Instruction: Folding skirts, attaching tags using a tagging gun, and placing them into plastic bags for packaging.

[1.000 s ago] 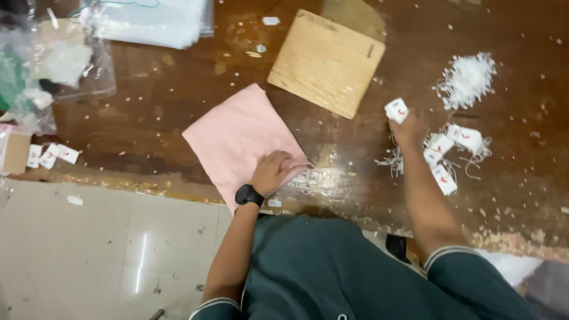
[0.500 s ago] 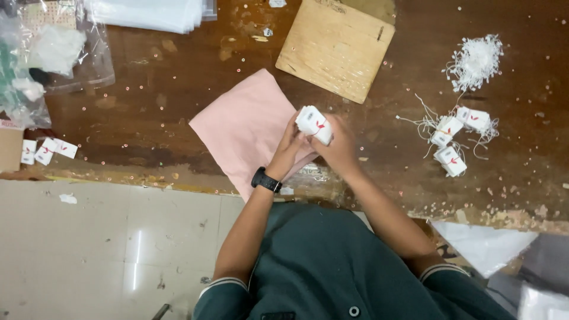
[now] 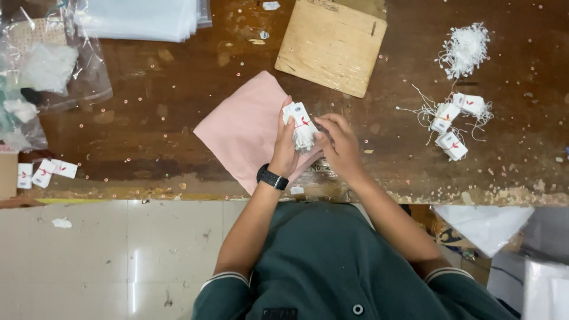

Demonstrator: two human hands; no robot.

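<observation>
Centrally, tag bundle [image 3: 300, 125] over pink cloth's [image 3: 249, 130] edge

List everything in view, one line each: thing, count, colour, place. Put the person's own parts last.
Tag bundle: one, white with red marks, held in both hands.
Pink cloth: one, folded, on the table under the hands.
Wooden board: one, light brown, top centre.
Strung tags: several, white, table right.
String pile: one, white, top right.
Loose tags: a few, white, left edge.
Plastic bags: clear, top left.
Table: one, dark brown.
Wristwatch: one, black, left wrist.
Left hand: grip on the bundle.
Right hand: touching the bundle.
</observation>
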